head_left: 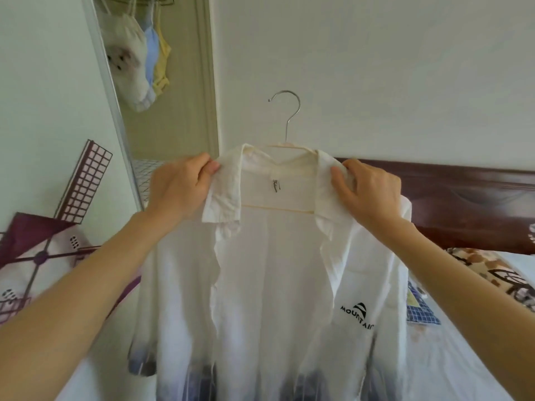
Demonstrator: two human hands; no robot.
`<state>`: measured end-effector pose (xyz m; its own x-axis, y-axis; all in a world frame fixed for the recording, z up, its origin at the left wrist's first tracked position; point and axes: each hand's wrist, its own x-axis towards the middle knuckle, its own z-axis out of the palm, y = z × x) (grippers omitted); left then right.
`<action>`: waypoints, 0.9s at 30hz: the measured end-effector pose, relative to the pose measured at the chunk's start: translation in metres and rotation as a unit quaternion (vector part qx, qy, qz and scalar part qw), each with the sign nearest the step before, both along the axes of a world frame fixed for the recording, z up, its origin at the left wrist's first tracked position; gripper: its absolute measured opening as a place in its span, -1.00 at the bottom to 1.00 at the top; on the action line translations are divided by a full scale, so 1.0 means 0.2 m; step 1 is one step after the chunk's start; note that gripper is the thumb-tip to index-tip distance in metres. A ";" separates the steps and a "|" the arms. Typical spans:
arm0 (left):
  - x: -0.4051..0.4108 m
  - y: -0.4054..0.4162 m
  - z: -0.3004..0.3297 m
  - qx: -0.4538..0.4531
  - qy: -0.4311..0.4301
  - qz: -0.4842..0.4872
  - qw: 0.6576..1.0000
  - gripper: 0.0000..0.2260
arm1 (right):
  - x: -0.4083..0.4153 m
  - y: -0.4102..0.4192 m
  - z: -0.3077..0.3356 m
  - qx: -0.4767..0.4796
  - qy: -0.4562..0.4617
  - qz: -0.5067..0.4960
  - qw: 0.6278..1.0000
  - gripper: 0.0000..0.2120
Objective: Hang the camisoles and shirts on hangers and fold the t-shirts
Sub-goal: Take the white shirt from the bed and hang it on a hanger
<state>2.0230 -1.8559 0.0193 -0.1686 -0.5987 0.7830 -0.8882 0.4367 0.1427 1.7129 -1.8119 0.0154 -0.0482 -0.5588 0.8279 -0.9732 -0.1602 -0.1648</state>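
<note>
Now a white shirt [275, 285] is hanging on a hanger [285, 131] that both hands are holding up in front of a pale wall [376, 68]. The left hand [179, 189] is pinching the left side of the collar, with the thumb on the front of the cloth and the other fingers [202, 172] curled behind it. The right hand [367, 189] is gripping the right side of the collar in the same way, and its fingers are clamped on the fabric near the shoulder. Only the metal hook and two thin pale bars of the hanger are showing; the shoulders of it are hidden under the shirt. The shirt is open at the front, with a small label inside the neck that is too small to read and a black print reading "MOUNTAI" on the chest, the last letter being lost in a fold. The lower hem is blurred and is cut off by the bottom of the frame; blue and dark patches are showing there.

Behind the shirt, a bed [451, 366] is lying at the lower right, with a dark wooden headboard [463, 198] along its far edge. A blue checked garment [419, 311] is resting on the bed, mostly hidden by the shirt and the right arm. At the upper left, three camisoles [144, 62] in white, blue and yellow are hanging in an open wardrobe; their hangers are cut off by the top of the frame.
</note>
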 end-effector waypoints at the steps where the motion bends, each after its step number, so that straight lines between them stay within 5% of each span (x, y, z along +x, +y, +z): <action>1: -0.02 -0.07 0.02 0.000 -0.002 0.004 1.000 -0.56 | -0.03 -0.08 0.01 -0.007 0.000 0.008 1.000 -0.45; 13: -0.16 -0.80 0.08 0.001 -0.029 0.020 0.999 -0.64 | -0.20 -0.94 0.02 -0.053 -0.008 0.048 0.997 -0.51; 27: -0.19 -1.96 0.21 -0.071 -0.030 -0.011 0.997 -0.52 | -0.25 -2.05 0.20 -0.079 0.020 0.030 0.996 -0.46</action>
<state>1.9857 -2.2472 0.0619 -0.2300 -0.4777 0.8479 -0.8830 0.4687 0.0246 1.6624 -2.2212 0.0546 0.0162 -0.4217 0.9066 -0.9664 -0.2392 -0.0940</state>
